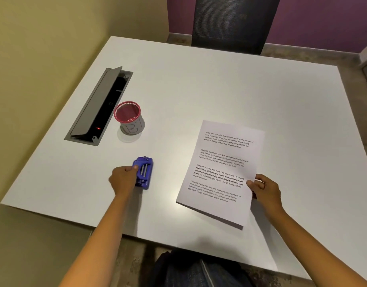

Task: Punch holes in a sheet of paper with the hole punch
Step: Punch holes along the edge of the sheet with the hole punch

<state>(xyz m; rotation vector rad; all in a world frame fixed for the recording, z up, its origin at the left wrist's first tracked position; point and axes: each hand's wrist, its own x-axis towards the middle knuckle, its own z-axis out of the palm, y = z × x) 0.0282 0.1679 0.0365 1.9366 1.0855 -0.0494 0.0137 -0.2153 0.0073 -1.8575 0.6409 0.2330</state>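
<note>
A blue hole punch point(145, 172) sits on the white table point(199, 90), left of centre. My left hand point(124, 178) grips its left side, thumb on top. A printed sheet of paper point(219, 172) with several text paragraphs is at the right, its near edge lifted off the table. My right hand point(263, 188) pinches the sheet's right edge between thumb and fingers. The punch and the sheet are apart, with bare table between them.
A red-rimmed mesh pen cup point(129, 118) stands behind the punch. An open grey cable hatch point(95, 108) is set into the table at the left. A dark chair back point(232, 23) stands at the far side. The table's near edge runs just below my forearms.
</note>
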